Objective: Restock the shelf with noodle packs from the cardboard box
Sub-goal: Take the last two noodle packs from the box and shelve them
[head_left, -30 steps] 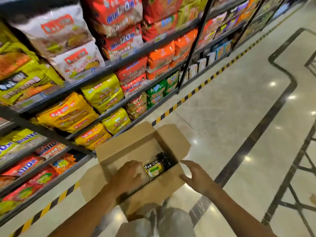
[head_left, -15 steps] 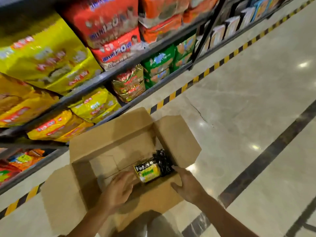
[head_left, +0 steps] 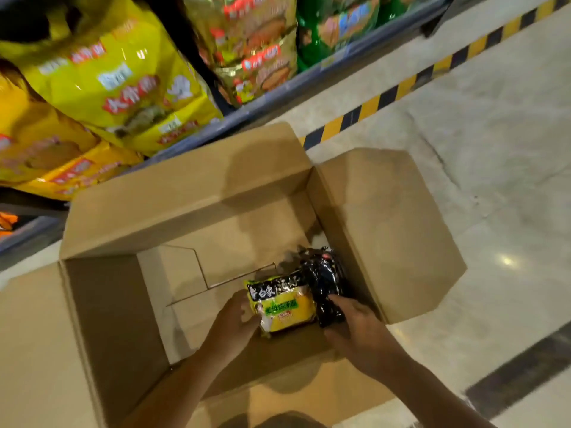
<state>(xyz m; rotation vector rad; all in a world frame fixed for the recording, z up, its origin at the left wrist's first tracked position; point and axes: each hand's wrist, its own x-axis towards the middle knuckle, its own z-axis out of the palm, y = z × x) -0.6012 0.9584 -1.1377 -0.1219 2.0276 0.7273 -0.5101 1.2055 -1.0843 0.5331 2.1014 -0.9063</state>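
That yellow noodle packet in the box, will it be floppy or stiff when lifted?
Probably fairly stiff: the yellow noodle pack looks flat and blocky. Its glossy wrapper may be slippery and crinkle under the left hand touching its edge. It likely feels light, and the contents could crack if squeezed.

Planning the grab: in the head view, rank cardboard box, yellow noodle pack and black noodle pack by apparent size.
1. cardboard box, by far the largest.
2-3. yellow noodle pack and black noodle pack: alike, the black one partly hidden, so unranked.

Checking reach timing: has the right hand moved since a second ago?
Yes. The right hand went from the cardboard box's near rim down inside, onto the black noodle pack.
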